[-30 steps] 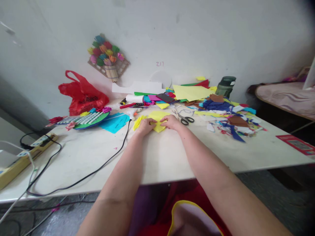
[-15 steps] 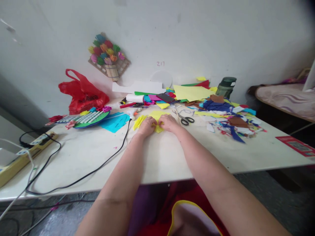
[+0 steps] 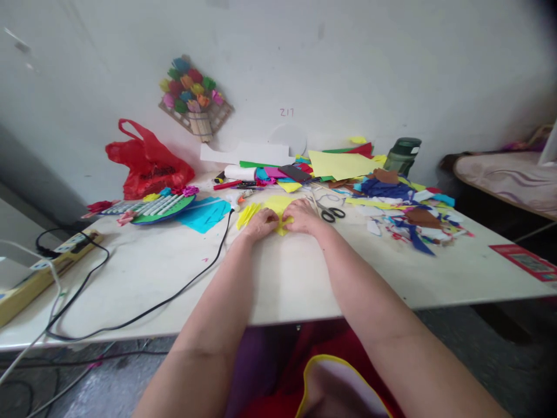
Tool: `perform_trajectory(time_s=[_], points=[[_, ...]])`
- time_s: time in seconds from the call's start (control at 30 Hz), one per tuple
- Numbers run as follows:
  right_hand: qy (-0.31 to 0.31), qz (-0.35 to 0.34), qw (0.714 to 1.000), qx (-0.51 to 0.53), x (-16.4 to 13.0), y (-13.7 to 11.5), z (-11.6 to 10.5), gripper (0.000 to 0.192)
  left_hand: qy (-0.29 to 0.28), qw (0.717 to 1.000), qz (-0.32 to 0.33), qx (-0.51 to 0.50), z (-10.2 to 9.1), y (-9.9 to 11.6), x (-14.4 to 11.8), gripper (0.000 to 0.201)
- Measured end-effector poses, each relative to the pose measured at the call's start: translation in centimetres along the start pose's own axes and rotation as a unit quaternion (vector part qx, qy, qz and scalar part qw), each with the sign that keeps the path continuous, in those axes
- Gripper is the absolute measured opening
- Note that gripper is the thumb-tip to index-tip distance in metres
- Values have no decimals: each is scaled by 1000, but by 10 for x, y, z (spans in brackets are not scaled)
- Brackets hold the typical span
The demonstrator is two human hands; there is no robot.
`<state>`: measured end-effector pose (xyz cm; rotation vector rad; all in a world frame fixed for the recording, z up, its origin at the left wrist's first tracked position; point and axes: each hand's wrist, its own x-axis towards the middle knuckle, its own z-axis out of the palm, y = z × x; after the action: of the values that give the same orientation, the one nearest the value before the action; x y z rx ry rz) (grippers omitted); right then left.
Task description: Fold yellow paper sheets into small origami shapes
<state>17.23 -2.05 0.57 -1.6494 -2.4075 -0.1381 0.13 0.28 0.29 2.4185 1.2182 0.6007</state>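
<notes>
both hands have slid closer, left hand and right hand pinching yellow paper, scissors at 3 o'clock, so the fold's tightening

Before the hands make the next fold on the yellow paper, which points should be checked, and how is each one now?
1. Both hands on the paper: left hand and right hand press the yellow paper. Ok.
2. Paper flat on the table: ok.
3. Fold edges aligned: hidden under fingers. Cannot tell.
4. Scissors away from the fingers: beside the right hand, apart. Ok.
5. Black cable off the paper: ok.
</notes>
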Motion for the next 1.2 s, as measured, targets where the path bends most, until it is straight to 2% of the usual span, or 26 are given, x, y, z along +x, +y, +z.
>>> perform_trajectory(time_s=[0.17,0.4,0.53,0.63,0.9,1.2], points=[[-3,-3,1000,5,2,2,4,27,9,1000,20,19,5,0,2,22],[38,4,997,65,0,6,-5,20,24,997,38,61,9,-2,5,18],[9,-10,991,136,-1,7,-8,9,17,998,35,48,7,-3,4,18],[-16,-22,987,158,0,9,-4,14,18,1000,20,15,6,-4,3,26],[-33,-31,985,168,5,14,12,18,11,999,-2,-41,4,-10,4,31],[-47,-17,991,122,3,6,1,25,-26,999,7,17,-3,5,0,33]])
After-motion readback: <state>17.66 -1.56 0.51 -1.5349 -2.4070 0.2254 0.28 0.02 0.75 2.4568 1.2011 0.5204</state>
